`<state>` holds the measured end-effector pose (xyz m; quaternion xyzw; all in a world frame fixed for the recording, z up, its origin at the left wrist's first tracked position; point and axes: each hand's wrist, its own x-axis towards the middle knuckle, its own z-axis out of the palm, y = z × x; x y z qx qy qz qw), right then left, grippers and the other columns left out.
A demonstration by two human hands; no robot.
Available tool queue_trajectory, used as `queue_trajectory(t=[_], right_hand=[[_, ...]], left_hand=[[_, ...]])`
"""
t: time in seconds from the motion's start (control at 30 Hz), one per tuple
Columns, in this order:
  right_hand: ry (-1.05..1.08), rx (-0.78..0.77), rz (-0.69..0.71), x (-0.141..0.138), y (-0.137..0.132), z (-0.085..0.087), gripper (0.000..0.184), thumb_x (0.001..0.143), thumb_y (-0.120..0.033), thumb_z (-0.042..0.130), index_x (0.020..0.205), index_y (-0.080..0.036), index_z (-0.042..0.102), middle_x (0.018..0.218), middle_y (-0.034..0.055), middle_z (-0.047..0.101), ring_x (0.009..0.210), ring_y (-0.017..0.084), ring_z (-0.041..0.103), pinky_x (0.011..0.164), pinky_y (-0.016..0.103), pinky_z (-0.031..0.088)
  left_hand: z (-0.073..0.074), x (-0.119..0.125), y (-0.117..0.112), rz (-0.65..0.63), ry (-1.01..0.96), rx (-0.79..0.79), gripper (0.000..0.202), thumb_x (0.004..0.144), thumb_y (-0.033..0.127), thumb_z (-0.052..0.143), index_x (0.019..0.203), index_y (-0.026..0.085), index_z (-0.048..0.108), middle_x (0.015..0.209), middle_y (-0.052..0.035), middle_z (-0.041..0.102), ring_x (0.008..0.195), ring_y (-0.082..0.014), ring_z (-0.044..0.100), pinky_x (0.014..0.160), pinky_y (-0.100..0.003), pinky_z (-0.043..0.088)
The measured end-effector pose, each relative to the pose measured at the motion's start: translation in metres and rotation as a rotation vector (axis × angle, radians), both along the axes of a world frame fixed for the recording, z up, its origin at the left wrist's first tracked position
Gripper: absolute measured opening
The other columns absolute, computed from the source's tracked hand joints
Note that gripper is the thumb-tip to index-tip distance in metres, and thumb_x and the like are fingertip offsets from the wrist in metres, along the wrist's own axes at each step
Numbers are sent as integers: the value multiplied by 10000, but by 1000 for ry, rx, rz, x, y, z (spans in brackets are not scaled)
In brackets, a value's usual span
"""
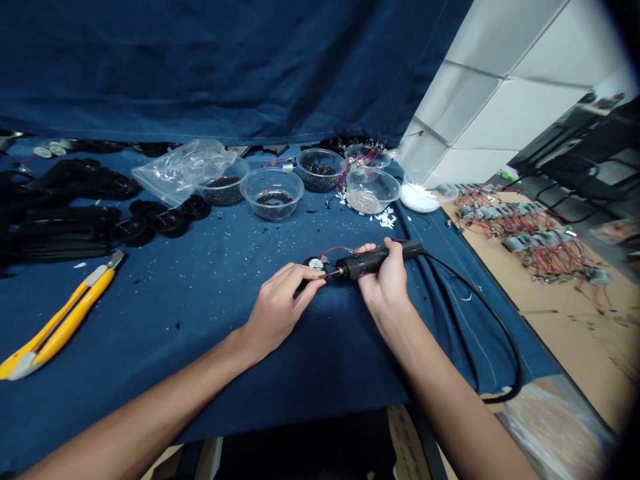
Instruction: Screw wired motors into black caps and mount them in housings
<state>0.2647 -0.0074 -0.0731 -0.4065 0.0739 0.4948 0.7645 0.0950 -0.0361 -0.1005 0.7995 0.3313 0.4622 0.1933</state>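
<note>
A black electric screwdriver (367,262) lies nearly level in my right hand (387,277), its bit pointing left and its cable trailing to the right. My left hand (283,297) is closed in a pinch, thumb and forefinger around the tip of the screwdriver bit (334,273). Whether a tiny screw sits there too is too small to make out. Just behind those fingertips, a small round black part with a pale centre (315,263) rests on the blue cloth, partly hidden by my left hand. A red wire (334,249) runs from it toward the screwdriver.
Clear plastic bowls (273,193) of small parts line the back, beside a plastic bag (183,167). A yellow utility knife (65,313) lies at left, below black round parts (160,219). Wired components (540,240) cover cardboard at right. The black cable (500,320) loops over the right edge.
</note>
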Motion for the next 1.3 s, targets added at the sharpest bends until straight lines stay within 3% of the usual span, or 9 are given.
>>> queue_trajectory(t=[0.2, 0.3, 0.4, 0.7, 0.87, 1.1, 1.3], right_hand=[[-12, -6, 5, -1, 0, 0, 123, 867, -230, 525, 831, -169, 425, 664, -44, 490, 550, 56, 540, 548, 185, 552], [-17, 11, 5, 2, 0, 1, 118, 872, -221, 513, 818, -168, 422, 659, -49, 478, 546, 46, 522, 541, 171, 541], [-60, 32, -13, 6, -1, 3, 130, 875, -220, 506, 798, -175, 412, 651, -58, 468, 545, 40, 510, 537, 165, 536], [-286, 113, -73, 14, -2, 7, 142, 861, -268, 531, 793, -179, 445, 651, -56, 472, 555, 51, 533, 564, 172, 539], [-382, 131, -138, 13, -3, 11, 157, 873, -285, 510, 775, -178, 450, 623, -50, 474, 540, 65, 523, 545, 192, 531], [-542, 185, -174, 9, -7, 18, 146, 877, -281, 473, 769, -189, 442, 603, -56, 458, 513, 74, 509, 512, 208, 508], [-735, 235, -233, 2, -9, 18, 148, 869, -291, 475, 772, -210, 399, 600, -66, 435, 467, 83, 495, 447, 217, 467]], left_hand=[[-2, -4, 7, -39, 130, 48, 352, 859, 338, 653, 1154, 172, 557, 1096, -75, 634, 1052, -190, 559, 917, -358, 460], [-3, -13, 15, -88, 288, 104, 280, 882, 359, 619, 1077, 163, 575, 1037, -72, 634, 987, -198, 553, 862, -363, 447], [-5, -19, 23, -122, 430, 164, 131, 928, 279, 559, 983, 167, 599, 970, -49, 637, 940, -187, 543, 836, -342, 424], [-3, -20, 36, -123, 533, 315, 111, 944, 209, 519, 943, 152, 614, 899, -20, 657, 890, -168, 551, 876, -349, 426], [-6, -20, 35, -49, 538, 278, 117, 934, 222, 538, 966, 153, 627, 898, -26, 652, 923, -191, 501, 833, -336, 456], [-8, -24, 37, -164, 466, 104, 144, 932, 231, 546, 1046, 180, 618, 1012, -41, 588, 1005, -166, 466, 894, -291, 478], [-8, -24, 37, -192, 450, 83, 149, 936, 211, 532, 1060, 180, 609, 1008, -49, 565, 977, -160, 473, 854, -292, 488]])
